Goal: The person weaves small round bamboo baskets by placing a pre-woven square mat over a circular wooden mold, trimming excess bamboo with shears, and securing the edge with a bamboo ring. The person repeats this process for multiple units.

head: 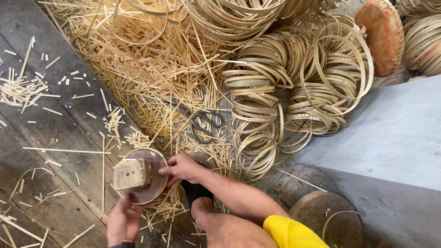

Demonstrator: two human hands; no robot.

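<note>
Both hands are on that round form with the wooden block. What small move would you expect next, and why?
Probably a slight turn of the round form between the hands. The left hand grips its lower edge, the right hand pinches the right rim, and the wooden block sits on its face, so a new stretch of rim would reach the fingers.

left hand (123,222): bare, no glove or ring, a dark cuff edge at the wrist
right hand (183,167): bare, forearm uncovered
clothing: bright yellow garment (290,231) at the near edge
leg: bare knee (226,229)
</note>
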